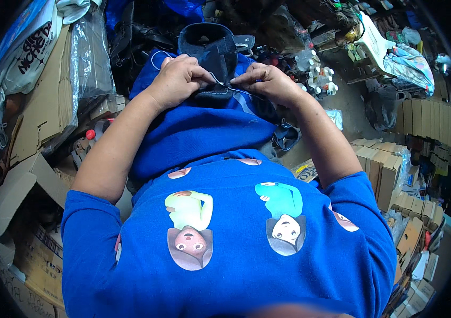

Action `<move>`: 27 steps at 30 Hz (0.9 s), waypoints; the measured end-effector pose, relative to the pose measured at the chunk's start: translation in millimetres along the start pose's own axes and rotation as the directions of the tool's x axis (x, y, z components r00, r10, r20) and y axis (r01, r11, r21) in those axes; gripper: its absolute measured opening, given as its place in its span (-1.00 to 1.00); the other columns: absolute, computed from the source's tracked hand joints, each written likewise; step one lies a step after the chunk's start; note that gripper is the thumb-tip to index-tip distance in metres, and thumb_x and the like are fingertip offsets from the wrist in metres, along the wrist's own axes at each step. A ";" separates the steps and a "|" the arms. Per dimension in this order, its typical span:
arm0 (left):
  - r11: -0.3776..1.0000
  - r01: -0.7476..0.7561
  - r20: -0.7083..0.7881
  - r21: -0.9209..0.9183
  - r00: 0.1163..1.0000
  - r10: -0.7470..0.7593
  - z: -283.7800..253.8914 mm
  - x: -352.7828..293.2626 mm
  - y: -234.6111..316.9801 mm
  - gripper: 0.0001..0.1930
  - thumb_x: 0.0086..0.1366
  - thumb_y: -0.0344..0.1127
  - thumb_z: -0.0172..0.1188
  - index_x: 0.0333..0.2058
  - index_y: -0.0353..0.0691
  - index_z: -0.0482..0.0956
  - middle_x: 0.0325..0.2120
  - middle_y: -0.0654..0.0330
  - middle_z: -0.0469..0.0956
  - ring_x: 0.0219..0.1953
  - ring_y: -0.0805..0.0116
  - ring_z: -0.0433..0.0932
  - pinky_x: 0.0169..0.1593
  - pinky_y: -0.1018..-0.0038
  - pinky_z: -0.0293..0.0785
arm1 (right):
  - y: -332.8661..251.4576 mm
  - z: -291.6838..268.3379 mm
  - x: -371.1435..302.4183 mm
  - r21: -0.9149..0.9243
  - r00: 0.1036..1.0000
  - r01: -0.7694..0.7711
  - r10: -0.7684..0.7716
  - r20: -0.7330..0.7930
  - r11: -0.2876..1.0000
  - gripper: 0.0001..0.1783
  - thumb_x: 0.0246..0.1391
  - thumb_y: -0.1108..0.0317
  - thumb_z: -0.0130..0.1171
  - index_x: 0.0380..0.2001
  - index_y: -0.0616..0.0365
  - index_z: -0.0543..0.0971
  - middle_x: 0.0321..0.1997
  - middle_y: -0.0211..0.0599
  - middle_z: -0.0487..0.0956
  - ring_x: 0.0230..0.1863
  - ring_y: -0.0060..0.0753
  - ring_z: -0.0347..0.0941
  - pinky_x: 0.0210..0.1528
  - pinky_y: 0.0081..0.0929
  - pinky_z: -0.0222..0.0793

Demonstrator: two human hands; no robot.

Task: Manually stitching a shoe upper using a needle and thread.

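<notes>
On my lap, over blue cloth (199, 140), lies a black item (219, 61) with a thick round rim at its far end; it looks like a boot or shoe upper, but I cannot be sure. My left hand (180, 79) is closed in a pinch on white thread (218, 81) at the near part of the black piece. Just to its right, my right hand (264, 82) also pinches, thumb and forefinger together by the same spot. What sits between its fingertips is too small to make out. A loop of thread curves beyond my left hand.
Flattened cardboard (42, 114) and clear plastic wrap (90, 63) stand at the left. Several small bottles (318, 74) are at the far right, near a white chair (374, 42) with cloth on it. Stacked boxes (387, 169) line the right side.
</notes>
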State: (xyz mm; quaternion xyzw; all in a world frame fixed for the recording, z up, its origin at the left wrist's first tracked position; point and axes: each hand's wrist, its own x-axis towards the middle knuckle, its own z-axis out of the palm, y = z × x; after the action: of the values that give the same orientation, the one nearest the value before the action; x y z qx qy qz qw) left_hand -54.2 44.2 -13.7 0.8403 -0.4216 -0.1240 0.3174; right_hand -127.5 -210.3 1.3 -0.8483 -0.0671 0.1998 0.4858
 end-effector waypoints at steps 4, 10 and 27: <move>0.999 0.040 -0.130 -0.021 0.991 -0.043 6.3 -13.7 9.6 -0.84 0.02 -0.35 0.27 -0.36 -0.04 0.71 -0.52 0.27 0.53 -0.32 0.30 0.45 -0.13 0.36 0.22 | -3.5 12.3 -8.8 -0.147 0.991 0.055 -0.072 -0.110 0.988 -0.63 -0.12 0.50 0.21 -0.18 -0.11 0.68 -0.40 -0.35 0.50 -0.29 -0.40 0.42 -0.13 -0.49 0.36; 0.986 0.135 -0.144 -0.095 0.979 -0.148 4.5 -16.3 18.4 -0.84 0.02 -0.36 0.26 -0.36 -0.13 0.70 -0.54 0.18 0.56 -0.36 0.25 0.49 -0.16 0.34 0.35 | -13.9 20.6 -17.8 -0.273 0.971 0.032 -0.095 -0.221 0.962 -0.65 -0.04 0.48 0.23 -0.13 -0.08 0.66 -0.46 -0.40 0.46 -0.29 -0.45 0.38 -0.16 -0.50 0.34; 0.878 0.272 0.049 -0.394 0.960 -0.275 0.9 3.0 15.2 -0.80 0.01 -0.47 0.32 -0.32 -0.26 0.65 -0.47 0.19 0.62 -0.40 0.47 0.58 -0.23 0.55 0.48 | -10.9 17.8 -2.5 0.312 0.980 -0.152 0.183 -0.072 0.938 -0.70 0.02 0.43 0.27 -0.12 0.11 0.63 -0.38 -0.51 0.59 -0.36 -0.72 0.41 -0.23 -0.68 0.36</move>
State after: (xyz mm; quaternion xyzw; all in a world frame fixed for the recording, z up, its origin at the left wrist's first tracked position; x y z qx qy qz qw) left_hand -62.4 34.7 -4.5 0.8100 -0.2634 -0.2470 0.4621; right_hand -136.1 -191.2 3.4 -0.7747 0.0613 0.2058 0.5947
